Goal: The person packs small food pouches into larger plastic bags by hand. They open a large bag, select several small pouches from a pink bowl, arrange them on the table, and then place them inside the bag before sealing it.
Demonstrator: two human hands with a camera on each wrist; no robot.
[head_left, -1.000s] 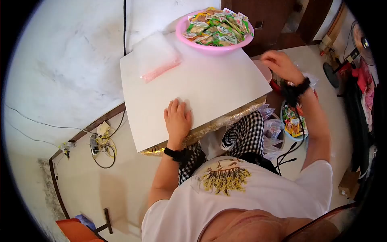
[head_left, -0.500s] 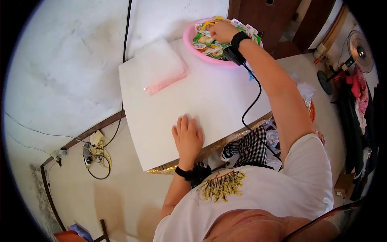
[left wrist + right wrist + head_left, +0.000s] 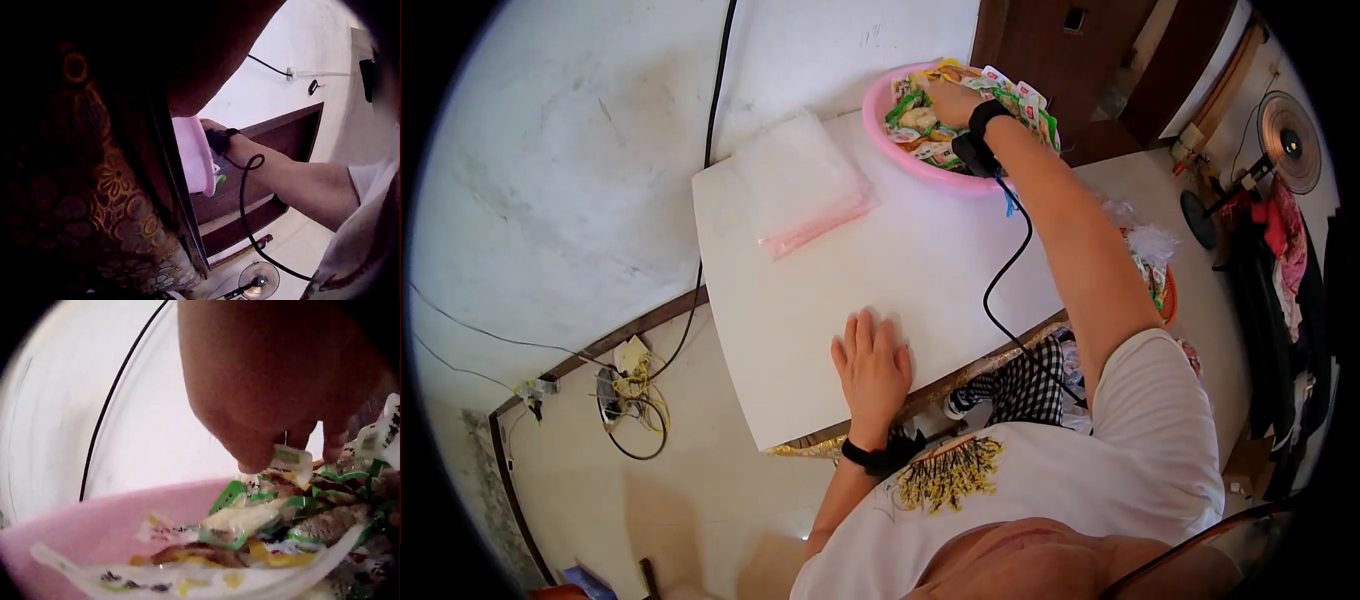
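Observation:
My right hand [image 3: 952, 103] reaches down into a pink basin [image 3: 940, 178] heaped with printed food packets [image 3: 918, 118] at the far end of the table. Seen from the right wrist, its fingers point downward and pinch the pale corner of one packet [image 3: 292, 462] at the top of the heap. Fingers spread, my left hand [image 3: 874, 375] rests palm down on the white tabletop [image 3: 800, 310] near its front edge. Beyond it lies a stack of clear plastic bags [image 3: 805, 175] with pinkish edges.
A white wall [image 3: 600, 150] borders the table on the left. A black cable [image 3: 990, 290] trails from my right wrist. To the right, a container of packets [image 3: 1155, 280] stands low beside the table, with a fan [image 3: 1290, 143] farther off. Patterned cloth [image 3: 115, 187] hangs under the tabletop.
My right hand has moved from beside the table's right edge into the pink basin and among the packets. The left hand stays flat on the table while the head view shifts.

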